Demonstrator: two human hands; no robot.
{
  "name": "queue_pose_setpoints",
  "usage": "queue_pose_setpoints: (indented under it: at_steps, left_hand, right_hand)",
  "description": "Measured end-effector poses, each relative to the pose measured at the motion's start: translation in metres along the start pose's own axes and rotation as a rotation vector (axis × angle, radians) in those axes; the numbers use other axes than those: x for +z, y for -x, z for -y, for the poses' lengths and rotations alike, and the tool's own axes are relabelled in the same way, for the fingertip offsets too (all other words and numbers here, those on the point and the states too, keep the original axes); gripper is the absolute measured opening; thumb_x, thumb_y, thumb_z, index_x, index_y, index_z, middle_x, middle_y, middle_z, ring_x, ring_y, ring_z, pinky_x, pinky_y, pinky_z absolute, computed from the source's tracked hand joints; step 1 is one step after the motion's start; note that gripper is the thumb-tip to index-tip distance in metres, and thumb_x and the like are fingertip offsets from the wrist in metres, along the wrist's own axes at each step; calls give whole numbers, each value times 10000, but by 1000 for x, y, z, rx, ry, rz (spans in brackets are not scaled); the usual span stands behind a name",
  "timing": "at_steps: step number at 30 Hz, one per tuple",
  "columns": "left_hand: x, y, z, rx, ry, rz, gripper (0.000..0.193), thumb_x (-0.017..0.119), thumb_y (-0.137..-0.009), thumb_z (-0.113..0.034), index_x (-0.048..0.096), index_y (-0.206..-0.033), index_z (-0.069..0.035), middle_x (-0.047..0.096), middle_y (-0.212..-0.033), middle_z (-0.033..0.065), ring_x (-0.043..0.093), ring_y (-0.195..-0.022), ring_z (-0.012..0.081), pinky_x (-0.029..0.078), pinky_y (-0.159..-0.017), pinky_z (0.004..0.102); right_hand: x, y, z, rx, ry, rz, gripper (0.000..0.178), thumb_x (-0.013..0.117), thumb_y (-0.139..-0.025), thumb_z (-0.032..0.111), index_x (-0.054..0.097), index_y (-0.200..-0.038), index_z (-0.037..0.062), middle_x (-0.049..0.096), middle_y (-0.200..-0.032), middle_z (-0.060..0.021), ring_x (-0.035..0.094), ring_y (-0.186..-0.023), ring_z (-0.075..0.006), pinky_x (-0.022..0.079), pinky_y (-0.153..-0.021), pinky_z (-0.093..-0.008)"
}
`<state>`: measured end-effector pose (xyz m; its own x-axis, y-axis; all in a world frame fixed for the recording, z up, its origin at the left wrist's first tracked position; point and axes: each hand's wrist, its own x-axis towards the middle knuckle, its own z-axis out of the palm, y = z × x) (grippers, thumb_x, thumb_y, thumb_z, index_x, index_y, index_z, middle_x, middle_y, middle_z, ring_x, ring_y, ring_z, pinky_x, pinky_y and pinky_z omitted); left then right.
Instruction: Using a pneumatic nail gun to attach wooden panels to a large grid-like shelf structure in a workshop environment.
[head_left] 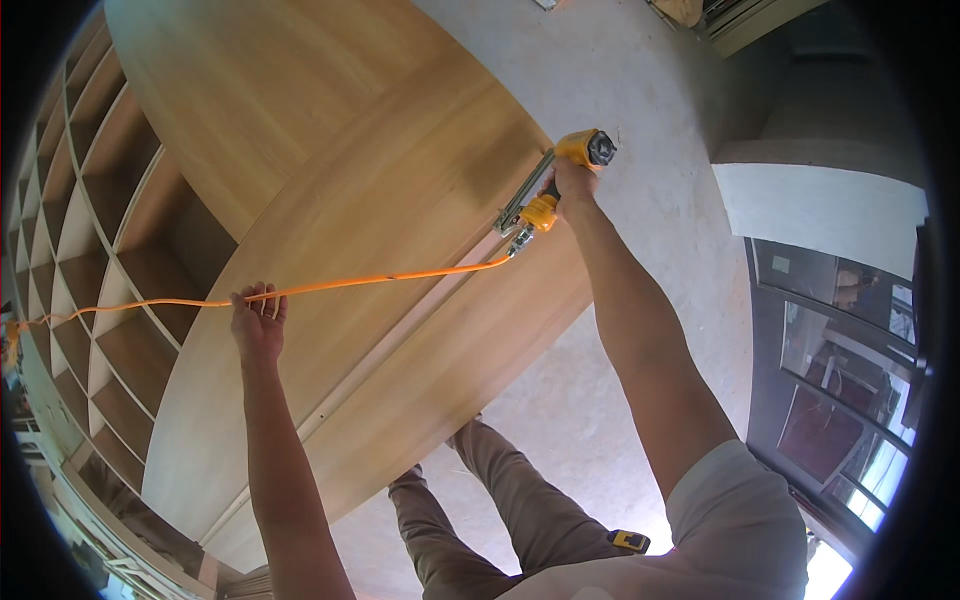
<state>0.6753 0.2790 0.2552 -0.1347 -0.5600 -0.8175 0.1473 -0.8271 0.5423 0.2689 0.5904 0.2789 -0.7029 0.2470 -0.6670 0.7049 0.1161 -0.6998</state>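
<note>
My right hand [573, 192] is wrapped round the grip of a yellow and black nail gun [541, 212]. The gun is held over the right end of a large wooden panel [330, 250], its long metal magazine slanting toward a pale strip [390, 340] that runs along the wood. From the fitting at the gun's base, an orange air hose [400, 276] stretches left across the panel. My left hand [260, 315] is closed on that hose, near the panel's left side. Whether the gun's nose touches the wood I cannot tell.
A wooden shelving unit with many square compartments [128, 255] stands along the left. Another broad wooden board [270, 90] lies beyond the panel. Pale floor [640, 90] shows to the right, with a dark-framed glass door [830, 370] farther over. A yellow tape measure [628, 541] hangs at my waist.
</note>
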Motion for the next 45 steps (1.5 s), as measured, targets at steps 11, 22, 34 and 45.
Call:
queue_pose_setpoints:
  at_steps: [11, 22, 34, 45]
  left_hand:
    - [-13, -16, 39, 189, -335, 27, 717, 301, -1006, -671, 446, -1442, -120, 458, -1482, 111, 391, -1394, 281, 259, -1159, 502]
    - [-68, -38, 96, 382, -1749, -152, 1241, 618, -793, -755, -177, -1578, -215, -275, -1631, 134, -267, -1481, 417, -26, -1087, 763]
    - [-70, -35, 98, 360, -1738, -159, 1289, 604, -749, -813, -164, -1582, -199, -257, -1636, 143, -253, -1487, 417, -36, -1087, 763]
    - [-78, -30, 97, 347, -1783, -179, 1259, 638, -767, -759, -135, -1590, -203, -228, -1644, 146, -238, -1489, 426, -20, -1091, 760]
  right_hand:
    - [-5, -7, 0, -35, 78, -43, 167, 620, -890, 145, 543, -958, 14, 556, -677, -80, 569, -492, -200, 474, -426, -382]
    - [38, -6, 15, -109, -47, 166, 98, 586, -847, 68, 508, -791, 46, 505, -620, -72, 519, -490, -206, 470, -452, -407]
    - [83, -22, 47, -132, 105, 163, 120, 556, -837, 50, 487, -738, 53, 491, -612, -71, 512, -503, -204, 484, -486, -396]
    - [96, -14, 45, -156, 243, 130, 114, 597, -845, 96, 516, -777, 55, 487, -627, -61, 505, -496, -192, 480, -479, -391]
